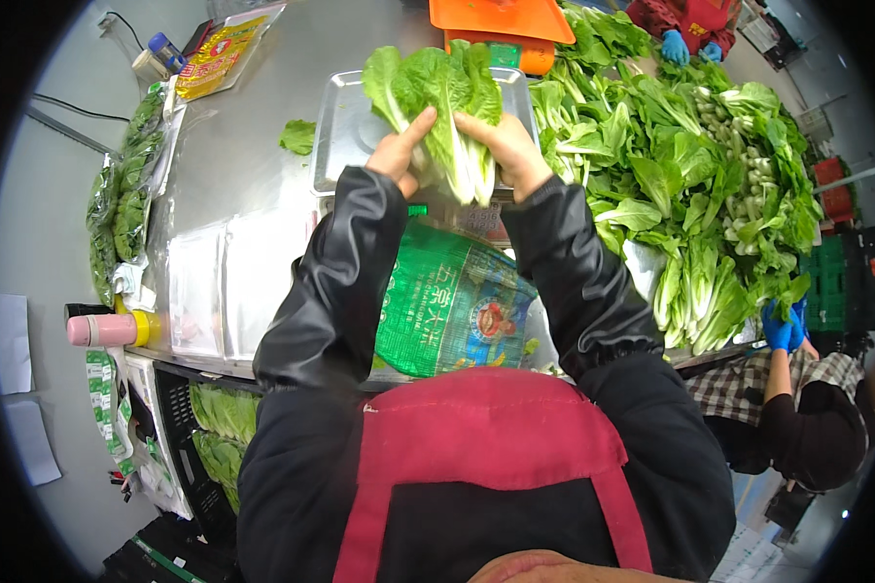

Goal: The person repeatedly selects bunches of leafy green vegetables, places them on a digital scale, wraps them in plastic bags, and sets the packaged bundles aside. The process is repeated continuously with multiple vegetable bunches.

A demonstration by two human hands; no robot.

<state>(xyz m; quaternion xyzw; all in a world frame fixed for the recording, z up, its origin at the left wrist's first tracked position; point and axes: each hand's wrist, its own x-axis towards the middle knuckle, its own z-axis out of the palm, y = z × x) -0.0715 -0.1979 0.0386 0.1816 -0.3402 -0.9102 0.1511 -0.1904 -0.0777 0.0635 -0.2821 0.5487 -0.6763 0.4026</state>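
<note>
Between my two hands is a bunch of leafy green lettuce (445, 95), its leaves pointing away from me and its white stems towards me. My left hand (401, 149) grips the bunch from the left, thumb on top. From the other side my right hand (510, 149) holds it, thumb also on the leaves. Below the bunch lies the metal pan (339, 131) of a weighing scale, whose keypad (481, 218) shows in part between my sleeves. A green printed woven sack (430, 299) lies nearer to me, under my forearms.
Loose greens (649, 160) are heaped on the right. An orange scale (510, 29) stands beyond the pan. Clear plastic bags (226, 284) lie at left, near a pink bottle (106, 330) and bagged greens (131, 197). Two people with blue gloves (675, 48) work at the heap.
</note>
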